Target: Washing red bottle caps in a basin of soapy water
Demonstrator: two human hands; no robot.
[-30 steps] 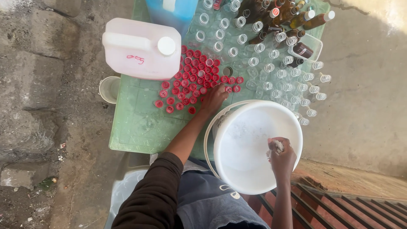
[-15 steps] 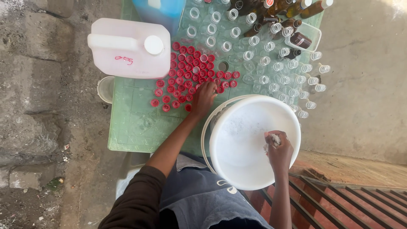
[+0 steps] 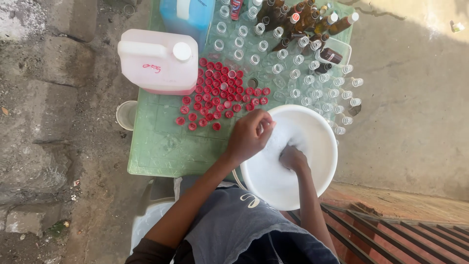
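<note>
We see a washing step in hand: both hands work at the round white plastic basin (image 3: 333,161), which sits at the near right corner of the green desk (image 3: 156,146), close against the person's lap. The basin holds pale, soapy-looking water. The right hand (image 3: 293,159) is down in that water with its fingers clenched; what they close on, if anything, is hidden under the suds, so we cannot tell. The left hand (image 3: 249,134) hangs over the basin's near-left rim, fingers curled inward. It may pinch something small, but the view is too poor to say.

By our judgement, anything lifted out wet calls for a firm grip and a free spot among the crowded rows.

Beyond the basin, loose red screw caps (image 3: 215,98) lie spread on the desk, open side up where we can tell. Rows of small clear glass bottles (image 3: 293,73) stand uncapped and look empty. A pale pink plastic jerrycan (image 3: 156,61) with a white cap lies on its side, touching the caps. A blue jerrycan (image 3: 188,17) stands behind it. Brown capped bottles (image 3: 303,22) cluster at the far edge, some in a clear plastic tub (image 3: 342,46).
</note>
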